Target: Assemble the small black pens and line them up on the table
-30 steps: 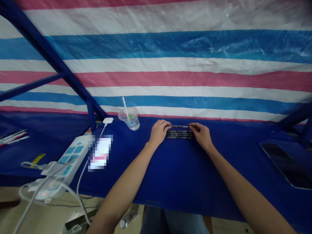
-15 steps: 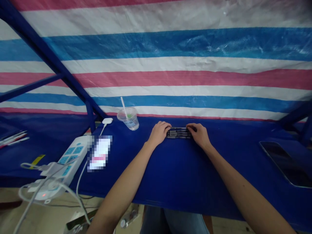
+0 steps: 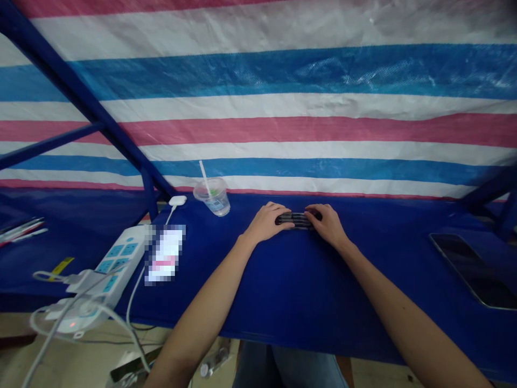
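Note:
Several dark pens (image 3: 299, 220) lie side by side, lengthwise from left to right, near the back of the blue table (image 3: 299, 291). Around their left ends curls my left hand (image 3: 270, 222), fingers on the far side and thumb along the near side. My right hand (image 3: 326, 222) closes on the right ends in the same way. The pen tips are hidden under both hands. The bundle rests on or just above the tabletop; I cannot tell which.
A plastic cup (image 3: 216, 199) with a straw stands left of my hands. Farther left are a lit phone (image 3: 165, 253), a white charger (image 3: 177, 200) and a power strip (image 3: 117, 264) with cables. More pens (image 3: 24, 231) lie far left. At the right rests a dark phone (image 3: 472, 269).
Both hands have closed inward over the pens. My left thumb has come round to the near side, and the pens sit closer together.

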A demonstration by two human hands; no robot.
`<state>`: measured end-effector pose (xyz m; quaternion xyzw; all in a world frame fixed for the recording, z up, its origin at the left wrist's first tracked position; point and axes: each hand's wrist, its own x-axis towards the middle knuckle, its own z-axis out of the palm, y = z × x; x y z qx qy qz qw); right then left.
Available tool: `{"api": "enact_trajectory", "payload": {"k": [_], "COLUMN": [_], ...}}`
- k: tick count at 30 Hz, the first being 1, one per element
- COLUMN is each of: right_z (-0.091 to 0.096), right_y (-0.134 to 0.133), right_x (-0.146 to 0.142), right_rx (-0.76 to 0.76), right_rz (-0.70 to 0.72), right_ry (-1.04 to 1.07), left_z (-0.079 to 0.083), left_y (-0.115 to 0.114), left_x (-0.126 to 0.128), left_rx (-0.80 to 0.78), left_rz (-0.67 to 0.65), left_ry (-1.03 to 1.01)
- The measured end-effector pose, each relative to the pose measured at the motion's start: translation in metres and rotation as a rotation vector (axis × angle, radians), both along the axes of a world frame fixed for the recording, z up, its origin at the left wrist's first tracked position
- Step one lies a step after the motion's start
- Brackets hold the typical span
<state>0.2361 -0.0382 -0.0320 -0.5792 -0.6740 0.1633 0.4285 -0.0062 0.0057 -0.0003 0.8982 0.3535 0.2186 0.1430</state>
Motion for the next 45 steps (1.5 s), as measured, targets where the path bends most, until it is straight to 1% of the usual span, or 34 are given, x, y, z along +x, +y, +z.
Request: {"api": "enact_trajectory", "payload": {"k": [4,9,11,14,16,18,20,23,29,33,35,38,40,42,44,45], "right_z": [-0.001,-0.001,0.001,0.006,0.010,0.013,0.014,0.014,0.014,0.014,0.015,0.016,0.014,0.010,0.005,0.002], "right_y": [0.000,0.000,-0.002,-0.009,-0.015,-0.019,-0.021,-0.022,-0.022,-0.022,-0.021,-0.019,-0.017,-0.013,-0.009,-0.008], "right_x": [-0.001,-0.001,-0.002,-0.006,-0.010,-0.012,-0.014,-0.014,-0.014,-0.013,-0.013,-0.010,-0.007,-0.003,0.003,0.006], "right_rx": [0.010,0.019,0.061,0.179,0.247,0.274,0.274,0.262,0.250,0.277,0.299,0.319,0.319,0.301,0.250,0.212], "right_rz": [0.031,0.036,0.041,0.060,0.111,0.187,0.255,0.315,0.370,0.384,0.345,0.224,0.091,-0.088,-0.254,-0.309], "right_ry": [-0.041,-0.072,-0.101,-0.166,-0.219,-0.273,-0.312,-0.333,-0.356,-0.314,-0.272,-0.223,-0.229,-0.249,-0.272,-0.302], "left_z": [0.000,0.002,0.002,0.001,0.000,-0.001,-0.001,0.000,0.003,0.004,0.003,0.001,0.000,0.000,0.001,0.001], "left_y": [-0.001,-0.002,-0.002,-0.001,0.000,0.000,0.000,-0.001,-0.003,-0.002,-0.001,0.001,0.002,0.002,0.001,0.001], "left_x": [0.000,0.000,0.000,0.000,0.000,0.000,0.000,0.000,0.002,0.002,0.001,0.000,-0.001,-0.001,-0.002,-0.002], "left_rx": [0.006,0.008,0.009,0.019,0.023,0.025,0.026,0.025,0.007,-0.004,-0.017,-0.052,-0.065,-0.062,-0.054,-0.052], "left_rz": [-0.003,-0.004,-0.005,-0.015,-0.021,-0.021,-0.017,-0.011,-0.001,0.002,0.009,0.030,0.032,0.009,-0.023,-0.034], "left_ry": [-0.031,-0.034,-0.036,-0.044,-0.044,-0.039,-0.036,-0.032,-0.037,-0.055,-0.072,-0.097,-0.089,-0.055,-0.015,-0.003]}}
